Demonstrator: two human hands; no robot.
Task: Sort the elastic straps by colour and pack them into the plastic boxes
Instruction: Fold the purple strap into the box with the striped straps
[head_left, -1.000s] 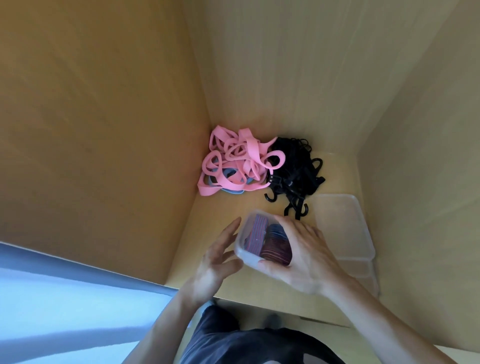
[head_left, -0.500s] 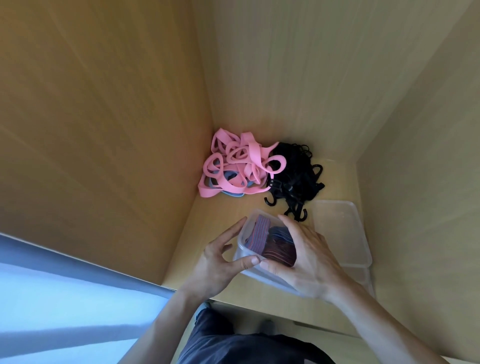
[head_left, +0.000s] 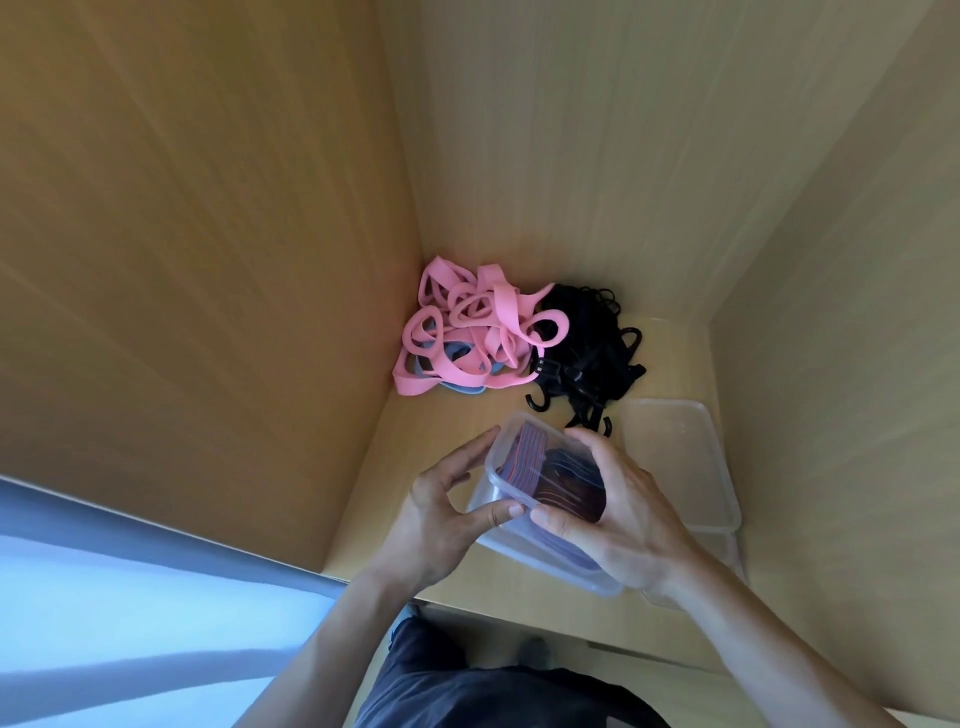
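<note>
Now, with left hand (head_left: 441, 519) and right hand (head_left: 623, 512) both clasping the tilted clear plastic box (head_left: 545, 558) of dark red straps (head_left: 566, 480) near the shelf (head_left: 462, 413) front, level gently to avoid spilling.

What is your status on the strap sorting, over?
Left hand, right hand gripping packed box. Pink straps, black straps loose behind it. Nothing in the way.

Both bare forearms are extended forward and converge. The left hand (head_left: 441, 514) is curled against the left side of the plastic box (head_left: 540, 556). The right hand (head_left: 618, 509) is wrapped over its right side. The thumbs are nearly touching.
</note>
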